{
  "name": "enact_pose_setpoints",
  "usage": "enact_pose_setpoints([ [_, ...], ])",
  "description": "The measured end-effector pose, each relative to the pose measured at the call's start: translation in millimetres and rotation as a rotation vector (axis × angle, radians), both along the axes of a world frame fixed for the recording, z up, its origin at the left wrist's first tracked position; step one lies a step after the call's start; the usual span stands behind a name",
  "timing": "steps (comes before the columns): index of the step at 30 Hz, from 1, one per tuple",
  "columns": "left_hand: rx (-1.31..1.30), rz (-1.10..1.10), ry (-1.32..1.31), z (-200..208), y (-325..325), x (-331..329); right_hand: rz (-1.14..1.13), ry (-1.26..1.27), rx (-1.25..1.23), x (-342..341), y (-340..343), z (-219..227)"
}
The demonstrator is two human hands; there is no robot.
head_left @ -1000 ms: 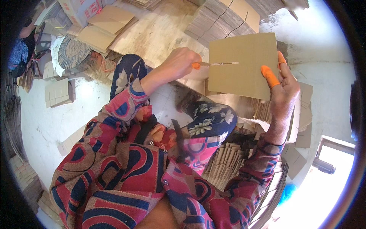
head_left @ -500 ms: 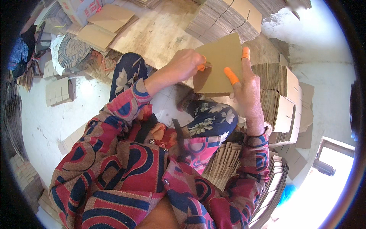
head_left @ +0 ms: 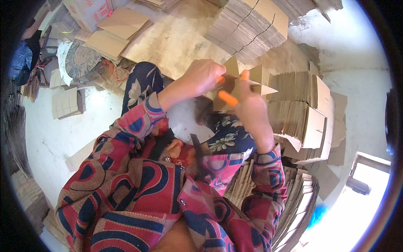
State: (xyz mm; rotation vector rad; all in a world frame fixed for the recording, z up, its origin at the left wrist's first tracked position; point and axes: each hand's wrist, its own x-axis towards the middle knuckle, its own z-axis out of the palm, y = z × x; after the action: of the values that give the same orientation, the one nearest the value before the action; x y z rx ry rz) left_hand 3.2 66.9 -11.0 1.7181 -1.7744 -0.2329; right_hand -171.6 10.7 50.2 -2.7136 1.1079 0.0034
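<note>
- Left hand (head_left: 197,79): curled, fingertips clamped on near-left edge of the cardboard piece (head_left: 231,70); orange finger covers (head_left: 221,79) at the tips.
- Right hand (head_left: 255,117): just right of the left hand and a bit nearer; thumb and forefinger apart, orange covers on both. Motion blur, can't tell if it grips the cardboard or only touches.
- Cardboard piece: in the air between the hands, beyond the right knee, tilted, partly hidden by fingers. More brown corners stick out behind the right forefinger, plus a pale pointed corner (head_left: 268,90) to the right; can't tell if all one piece.
- Right of the hands: tall cardboard stack (head_left: 291,88), edges facing left.
- Near right: upright row of cardboard strips (head_left: 294,201) beside the right sleeve; blue item (head_left: 319,215) on its right.
- Far: wooden board (head_left: 176,35); big cardboard stack (head_left: 247,31) with dark jagged lines on its right part.
- Far left: flat brown sheets (head_left: 121,25), white carton (head_left: 89,17), round grey object (head_left: 84,61).
- Left floor: small slitted cardboard pile (head_left: 65,104).
- Wearer: patterned jacket (head_left: 142,180), dark floral trousers (head_left: 140,86).
</note>
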Motion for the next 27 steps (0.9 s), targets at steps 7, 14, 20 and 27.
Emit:
enact_pose_setpoints([
  [7, -0.189, -0.167, -0.329, 36, -11, -31, -0.207, -1.428, 0.85, -68, -31, 11],
  [14, 0.086, -0.526, -0.464, 32, -88, -40, 0.265, -1.89, 1.668, -82, -13, -19],
  [20, 0.015, -0.524, -0.246, 17, -105, -39, 0.217, -2.044, 1.692, -81, 0, -35],
  [27, -0.024, -0.513, -0.169, 1, -76, -28, -0.195, -1.983, 1.333, -75, 17, -46],
])
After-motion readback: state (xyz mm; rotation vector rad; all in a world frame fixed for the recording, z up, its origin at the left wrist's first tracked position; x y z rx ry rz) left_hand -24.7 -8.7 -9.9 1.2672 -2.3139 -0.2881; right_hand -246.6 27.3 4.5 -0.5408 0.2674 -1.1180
